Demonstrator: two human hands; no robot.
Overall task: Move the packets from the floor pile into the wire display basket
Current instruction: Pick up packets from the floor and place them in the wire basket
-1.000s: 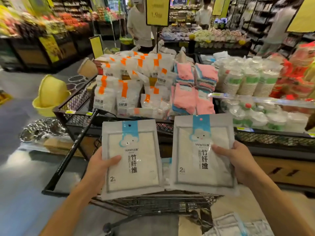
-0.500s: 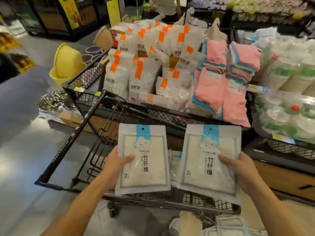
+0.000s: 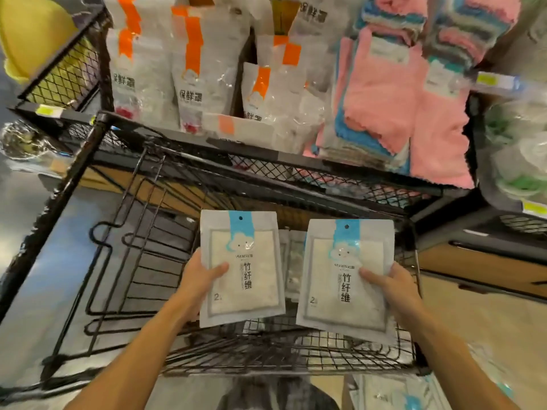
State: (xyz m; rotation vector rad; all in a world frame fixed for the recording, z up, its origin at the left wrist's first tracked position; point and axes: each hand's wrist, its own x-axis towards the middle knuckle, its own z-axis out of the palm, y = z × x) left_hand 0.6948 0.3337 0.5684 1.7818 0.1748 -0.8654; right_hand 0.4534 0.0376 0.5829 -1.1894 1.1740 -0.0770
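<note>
Two packets held up over the wire basket (image 3: 296,359), one per hand. Left hand (image 3: 196,281) grips the left packet (image 3: 241,267) at its left edge, thumb on the front face, other fingers hidden behind. Right hand (image 3: 390,287) grips the right packet (image 3: 344,279) at its right edge the same way, thumb pressed on the front, fingers curled behind. Both packets are upright, faces toward the camera, just beside each other and not touching.

Handling, as a judgement: flat plastic pouches with a folded cloth inside, so light, thin, semi-stiff at the sealed border, soft in the middle. The film looks glossy and a bit slippery; an edge pinch works, nothing fragile. They could be dropped or laid flat without harm.

Materials: pouches are grey-white with a blue header strip, cloud print and a punched hang hole. The basket is black wire grid with a mesh wall; a few more packets seem to lie inside between the two held ones. More packets (image 3: 393,395) lie on the floor at lower right. Behind: orange-tab bags (image 3: 192,84) and pink cloths (image 3: 384,93), fluffy, stacked.
</note>
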